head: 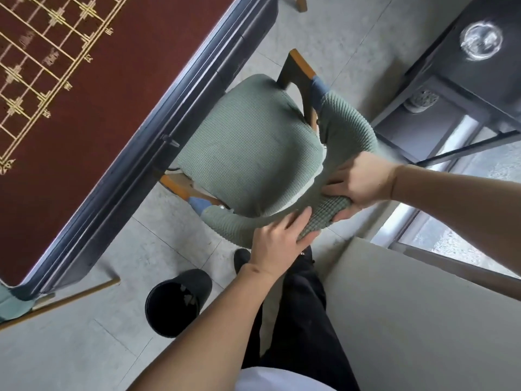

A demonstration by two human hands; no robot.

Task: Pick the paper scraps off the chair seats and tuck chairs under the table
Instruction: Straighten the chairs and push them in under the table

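Observation:
A chair [248,153] with a grey-green knitted cover and wooden arms stands beside the table [118,153], its seat front partly under the dark table edge. No paper scrap shows on the seat. My left hand [279,241] lies flat against the curved backrest, fingers spread. My right hand [358,182] grips the top of the backrest, thumb on the outer side. The table has a dark red top with gold lines.
A black waste bin [177,300] with paper scraps inside stands on the grey tiled floor by my feet. A dark side cabinet [439,88] with a glass ashtray [480,40] is at the right. Another chair's corner [11,306] shows at the lower left. A grey wall is close on my right.

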